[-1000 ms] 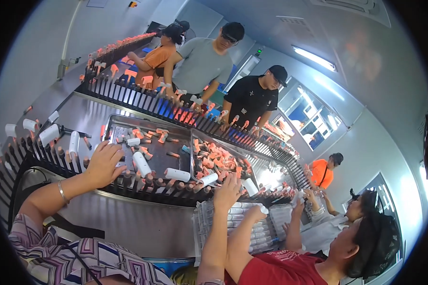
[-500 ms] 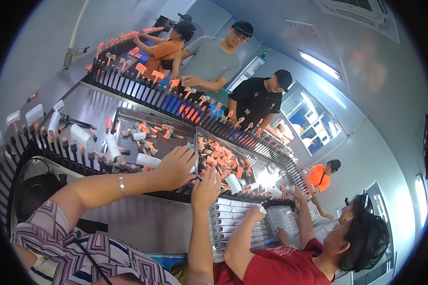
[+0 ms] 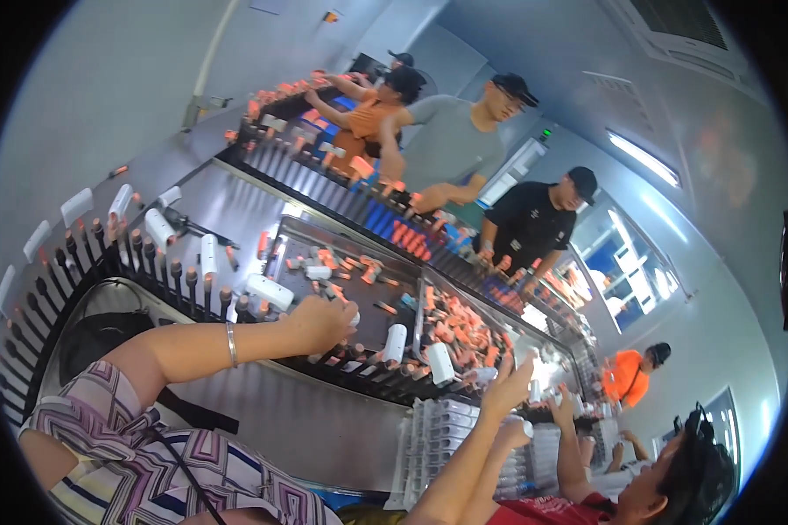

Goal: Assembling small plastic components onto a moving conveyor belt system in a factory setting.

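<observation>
My left hand (image 3: pixel 318 325), with a silver bracelet on its wrist, is closed at the near side of the conveyor. A small white plastic piece (image 3: pixel 354 317) shows at its fingertips, mostly hidden by the hand. Farther right, my right hand (image 3: pixel 509 387) reaches up with its fingers stretched and apart, slightly blurred, and I see nothing held in it. Close to it, a white rounded housing (image 3: pixel 440 362) sits on the conveyor's posts. Another white housing (image 3: pixel 395 343) stands on a post between my hands. Dark upright posts (image 3: pixel 177 278) line the near conveyor, some bearing white housings.
Inside the conveyor loop lie a metal tray (image 3: pixel 341 302) of scattered orange and grey parts and a fuller heap of orange parts (image 3: pixel 464 325). Stacked clear trays (image 3: pixel 433 446) hold white pieces. A co-worker in red (image 3: pixel 560 509) works close on my right; others stand across the line.
My right hand has moved from beside my left hand out to the right, past the stacked trays. My left hand's fingers have curled in. The whole view has shifted and turned.
</observation>
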The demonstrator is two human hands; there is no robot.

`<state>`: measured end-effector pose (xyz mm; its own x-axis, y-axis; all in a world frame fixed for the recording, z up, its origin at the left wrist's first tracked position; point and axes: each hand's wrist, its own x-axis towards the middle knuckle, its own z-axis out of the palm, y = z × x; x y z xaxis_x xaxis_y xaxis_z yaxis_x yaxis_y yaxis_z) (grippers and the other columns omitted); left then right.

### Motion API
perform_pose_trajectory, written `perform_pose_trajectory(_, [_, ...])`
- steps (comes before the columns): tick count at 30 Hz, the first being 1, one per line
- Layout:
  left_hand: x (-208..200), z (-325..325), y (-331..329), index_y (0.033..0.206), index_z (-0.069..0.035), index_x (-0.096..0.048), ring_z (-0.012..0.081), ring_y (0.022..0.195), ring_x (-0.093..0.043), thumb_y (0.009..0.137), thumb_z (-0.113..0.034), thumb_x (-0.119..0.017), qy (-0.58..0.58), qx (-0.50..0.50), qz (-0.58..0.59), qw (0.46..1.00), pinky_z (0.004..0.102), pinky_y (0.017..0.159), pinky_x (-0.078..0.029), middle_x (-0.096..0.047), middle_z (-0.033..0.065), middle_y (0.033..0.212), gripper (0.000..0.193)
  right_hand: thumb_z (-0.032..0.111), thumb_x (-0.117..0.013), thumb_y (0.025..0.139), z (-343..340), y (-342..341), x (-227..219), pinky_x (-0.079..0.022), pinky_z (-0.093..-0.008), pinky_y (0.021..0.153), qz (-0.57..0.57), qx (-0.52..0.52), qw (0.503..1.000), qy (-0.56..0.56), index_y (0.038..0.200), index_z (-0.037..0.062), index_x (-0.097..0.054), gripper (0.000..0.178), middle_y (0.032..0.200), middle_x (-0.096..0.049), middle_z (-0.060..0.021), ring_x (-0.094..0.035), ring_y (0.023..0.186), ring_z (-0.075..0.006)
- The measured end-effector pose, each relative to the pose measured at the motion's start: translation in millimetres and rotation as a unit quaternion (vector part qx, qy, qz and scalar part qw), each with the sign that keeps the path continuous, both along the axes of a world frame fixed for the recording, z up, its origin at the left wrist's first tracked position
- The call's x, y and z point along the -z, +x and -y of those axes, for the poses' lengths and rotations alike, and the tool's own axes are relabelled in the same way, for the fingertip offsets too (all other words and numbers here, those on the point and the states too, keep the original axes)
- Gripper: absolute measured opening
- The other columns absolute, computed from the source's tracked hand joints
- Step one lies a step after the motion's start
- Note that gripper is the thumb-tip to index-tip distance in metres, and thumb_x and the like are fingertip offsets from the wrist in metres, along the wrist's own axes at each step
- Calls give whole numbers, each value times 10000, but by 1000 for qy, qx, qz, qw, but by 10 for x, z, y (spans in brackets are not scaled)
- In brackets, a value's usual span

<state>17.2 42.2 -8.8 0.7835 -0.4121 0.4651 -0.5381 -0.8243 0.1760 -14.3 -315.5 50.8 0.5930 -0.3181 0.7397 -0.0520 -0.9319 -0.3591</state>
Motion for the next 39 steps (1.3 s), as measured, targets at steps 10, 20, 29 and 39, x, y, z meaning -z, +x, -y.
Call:
perform_pose_trajectory(10, [-299,-919,-447,1216,-32,-522,272,1110,-540,835,-345,-676,-4,46,163,986,416,973,-396,-584,109,1109,516,221,-691,840,-960,-128,715,-330,-508,988,29,-102,985,-134,1135,-47,-508,439,1142,-510,-257,-446,1139,-430])
perform_pose_trajectory(20, [61,-1141,-162,656,-36,-660,327,924,-592,869,-376,-593,-63,259,106,958,437,988,-415,-635,124,761,407,101,-700,783,-1947,-332,771,-304,-518,1052,1,-195,978,-72,1159,5,-513,431,1223,-513,-221,-417,1235,-420])
perform_pose_trajectory(29, [-31,-1563,-533,644,-114,-655,229,756,-591,849,-315,-616,74,31,110,991,373,742,-435,-619,38,691,289,207,-646,856,-1621,-529,93,-374,-436,1025,147,-109,981,-68,1251,-33,-527,477,1256,-556,-216,-518,1165,-391])
perform_pose_trajectory(39, [-122,-2337,-1123,717,-62,-626,292,795,-588,772,-326,-708,17,-59,122,991,412,831,-447,-621,98,756,283,322,-694,830,-1938,-903,170,-364,-507,998,-64,-194,972,-115,1233,25,-550,520,1252,-567,-184,-506,1193,-366])
